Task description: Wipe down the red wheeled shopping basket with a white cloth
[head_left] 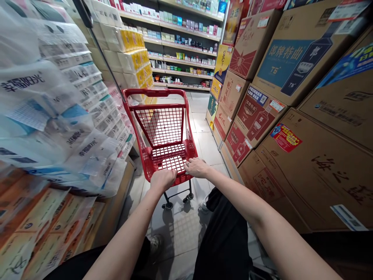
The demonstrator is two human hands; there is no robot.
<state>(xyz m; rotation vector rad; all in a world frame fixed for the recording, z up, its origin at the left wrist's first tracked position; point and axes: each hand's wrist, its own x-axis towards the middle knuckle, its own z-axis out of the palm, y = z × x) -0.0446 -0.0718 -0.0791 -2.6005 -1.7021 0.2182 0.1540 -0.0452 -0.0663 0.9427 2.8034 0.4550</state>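
Aisle: left hand [163, 179], right hand [197, 167] cover cart rim [187, 179].

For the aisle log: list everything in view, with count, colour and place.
shopping cart: one, red, centre of the aisle
cardboard boxes: many, brown with red and blue prints, stacked right
wrapped paper packs: many, white and blue, stacked left
yellow packs: several, behind those, left
shelves: one rack, small mixed goods, far end
floor tiles: pale grey, underfoot
trousers: black, bottom centre
left hand: closed grip on the cart's near rim
right hand: fingers curled over the same rim, beside it
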